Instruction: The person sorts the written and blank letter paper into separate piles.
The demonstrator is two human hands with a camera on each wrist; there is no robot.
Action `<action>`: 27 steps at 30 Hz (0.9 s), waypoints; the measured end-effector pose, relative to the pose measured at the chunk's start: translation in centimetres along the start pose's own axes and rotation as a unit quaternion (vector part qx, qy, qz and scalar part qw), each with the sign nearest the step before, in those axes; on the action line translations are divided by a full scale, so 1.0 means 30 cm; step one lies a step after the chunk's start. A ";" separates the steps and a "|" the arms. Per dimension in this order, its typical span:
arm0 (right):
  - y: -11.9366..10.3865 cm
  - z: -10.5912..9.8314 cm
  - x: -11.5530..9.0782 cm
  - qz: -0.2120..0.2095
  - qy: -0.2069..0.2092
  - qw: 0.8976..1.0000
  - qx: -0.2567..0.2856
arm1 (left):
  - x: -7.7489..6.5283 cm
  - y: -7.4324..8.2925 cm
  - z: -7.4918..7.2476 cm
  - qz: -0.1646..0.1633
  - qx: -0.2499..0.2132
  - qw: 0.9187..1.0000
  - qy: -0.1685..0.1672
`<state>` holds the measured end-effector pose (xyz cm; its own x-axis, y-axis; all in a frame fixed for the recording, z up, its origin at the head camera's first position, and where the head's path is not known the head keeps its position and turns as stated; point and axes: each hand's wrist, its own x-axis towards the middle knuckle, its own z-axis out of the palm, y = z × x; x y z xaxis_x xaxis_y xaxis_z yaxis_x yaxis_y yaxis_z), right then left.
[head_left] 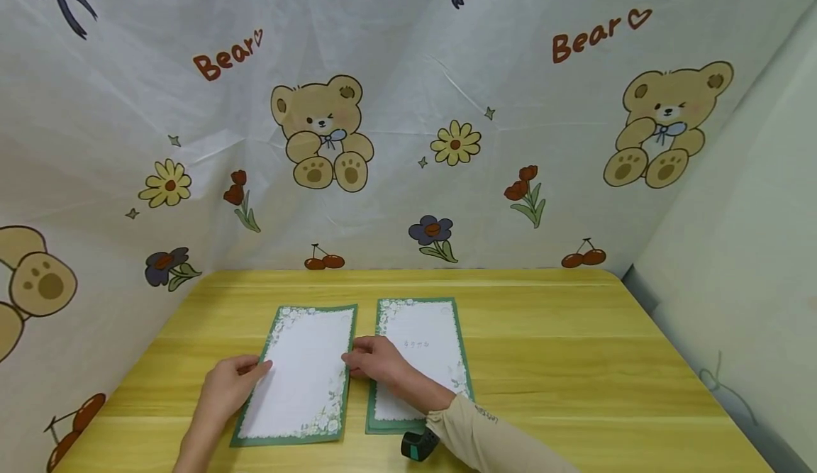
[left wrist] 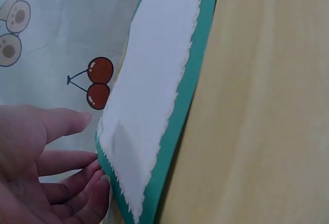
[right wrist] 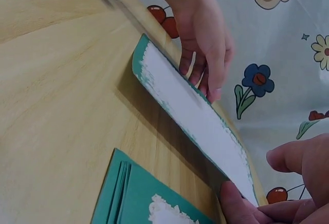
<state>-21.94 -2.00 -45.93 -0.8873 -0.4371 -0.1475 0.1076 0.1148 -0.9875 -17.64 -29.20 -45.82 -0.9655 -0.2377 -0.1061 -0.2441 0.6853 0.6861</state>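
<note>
A white paper sheet (head_left: 300,374) with a green border and floral corners is tilted slightly off the table, a shadow beneath it in the right wrist view. My left hand (head_left: 231,386) supports its left edge; in the left wrist view the fingers (left wrist: 77,183) touch the border while the thumb stands apart. At the opposite edge is my right hand (head_left: 383,365), its fingertips touching the sheet and its thumb (right wrist: 288,157) raised away from it. Under the right forearm lies a stack of similar sheets (head_left: 418,324), small faint writing on the top one.
The yellow wood-grain table (head_left: 549,359) extends to the right of the stack. Behind it hangs a white cloth (head_left: 396,47) printed with bears and flowers. A dark wrist device (head_left: 419,445) sits by the right sleeve (head_left: 491,437). At the far right stands a pale wall (head_left: 740,260).
</note>
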 end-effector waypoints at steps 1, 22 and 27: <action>-0.003 0.000 0.001 0.001 -0.002 1.000 -0.002 | 0.000 0.002 0.000 0.001 0.006 1.000 0.001; -0.023 -0.011 -0.019 0.012 -0.004 0.999 -0.041 | -0.026 0.025 -0.016 0.016 0.088 0.995 0.054; -0.030 -0.052 -0.032 0.007 -0.004 1.000 -0.025 | -0.033 0.066 -0.006 0.060 0.074 0.993 0.066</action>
<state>-21.89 -0.30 -44.80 -0.8820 -0.4428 -0.1611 0.0961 0.1656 -0.9815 -17.17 -27.71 -44.23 -0.9705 -0.2303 0.0716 -0.1489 0.8057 0.5733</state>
